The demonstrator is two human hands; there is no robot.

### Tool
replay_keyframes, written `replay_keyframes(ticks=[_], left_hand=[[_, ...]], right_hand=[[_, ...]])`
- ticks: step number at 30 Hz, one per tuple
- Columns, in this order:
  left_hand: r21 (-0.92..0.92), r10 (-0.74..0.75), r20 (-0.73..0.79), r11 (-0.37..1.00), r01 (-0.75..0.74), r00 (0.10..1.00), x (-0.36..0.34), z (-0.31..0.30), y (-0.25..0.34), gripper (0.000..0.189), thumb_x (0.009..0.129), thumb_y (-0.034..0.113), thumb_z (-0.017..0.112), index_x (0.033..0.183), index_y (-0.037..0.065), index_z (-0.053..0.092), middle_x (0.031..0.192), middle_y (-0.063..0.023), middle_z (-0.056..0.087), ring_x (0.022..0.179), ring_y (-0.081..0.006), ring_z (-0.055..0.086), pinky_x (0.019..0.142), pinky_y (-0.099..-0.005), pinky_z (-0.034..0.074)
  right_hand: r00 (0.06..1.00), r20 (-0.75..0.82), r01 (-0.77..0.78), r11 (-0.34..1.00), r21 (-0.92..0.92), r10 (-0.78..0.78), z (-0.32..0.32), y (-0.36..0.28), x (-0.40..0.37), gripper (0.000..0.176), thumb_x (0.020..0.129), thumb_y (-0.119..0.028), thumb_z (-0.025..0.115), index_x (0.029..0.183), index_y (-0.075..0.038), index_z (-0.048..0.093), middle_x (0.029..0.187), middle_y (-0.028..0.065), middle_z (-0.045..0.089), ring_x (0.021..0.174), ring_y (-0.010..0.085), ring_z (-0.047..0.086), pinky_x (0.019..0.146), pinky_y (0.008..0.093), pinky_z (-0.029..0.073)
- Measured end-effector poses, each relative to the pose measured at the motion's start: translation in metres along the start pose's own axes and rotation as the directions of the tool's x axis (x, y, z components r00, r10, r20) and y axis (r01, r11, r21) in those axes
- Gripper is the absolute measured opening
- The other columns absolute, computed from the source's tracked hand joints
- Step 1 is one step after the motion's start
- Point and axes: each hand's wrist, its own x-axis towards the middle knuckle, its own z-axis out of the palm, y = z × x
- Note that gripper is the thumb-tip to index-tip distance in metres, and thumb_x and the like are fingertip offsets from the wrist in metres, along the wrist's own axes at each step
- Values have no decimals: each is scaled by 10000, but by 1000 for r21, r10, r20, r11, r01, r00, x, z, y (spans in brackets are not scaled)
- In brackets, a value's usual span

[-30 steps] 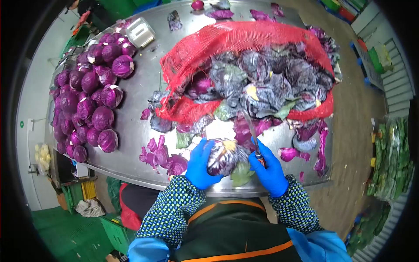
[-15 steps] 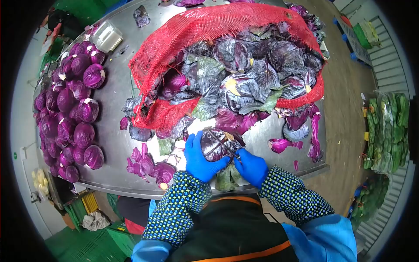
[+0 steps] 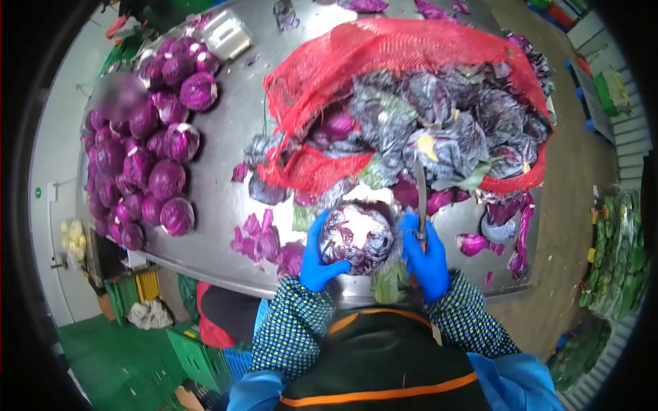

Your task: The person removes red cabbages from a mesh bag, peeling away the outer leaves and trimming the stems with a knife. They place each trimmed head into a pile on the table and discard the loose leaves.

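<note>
My left hand [image 3: 319, 259], in a blue glove, is closed around the left side of a red cabbage [image 3: 373, 250]. A pale, ragged cut area on the cabbage faces up, with dark outer leaves around it. My right hand [image 3: 430, 266], also gloved in blue, grips a knife [image 3: 421, 195] just right of the cabbage. The blade points away from me, toward the far side of the table, and is apart from the cabbage. A loose green leaf [image 3: 389, 282] lies at the table edge between my hands.
A red mesh sack [image 3: 308, 75] full of dark-leaved cabbages [image 3: 500, 113] lies open beyond my hands. Many peeled purple cabbages [image 3: 168, 178] are piled at left near a clear plastic tub [image 3: 227, 35]. Torn purple leaves [image 3: 259, 240] litter the metal table [image 3: 212, 236].
The cabbage has turned, so its pale cut area now faces up. My right hand has drawn the knife off the cabbage to the right, blade raised. The camera view has shifted left.
</note>
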Motion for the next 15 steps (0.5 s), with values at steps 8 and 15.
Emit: replay_keyframes(ticks=[8,15], left_hand=[[328,-38,-171,940,93,985,-9,4,4,756,760,28,691,1407,36,301,1469,-127,279,1352,-207,255,1084,-333,254],[676,111,-159,737,26,981,5,8,13,731,638,123,741,1295,57,427,1236,-159,448,1178,-282,440,1026,-362,336]], right_hand=[[969,134,204,978,29,-206,25,18,23,506,805,-143,690,1257,-26,497,1148,136,537,1089,247,512,947,344,393],[868,321,469,838,-278,-379,27,3,20,638,679,-133,782,1243,-48,497,1172,124,495,1132,261,471,983,349,365]])
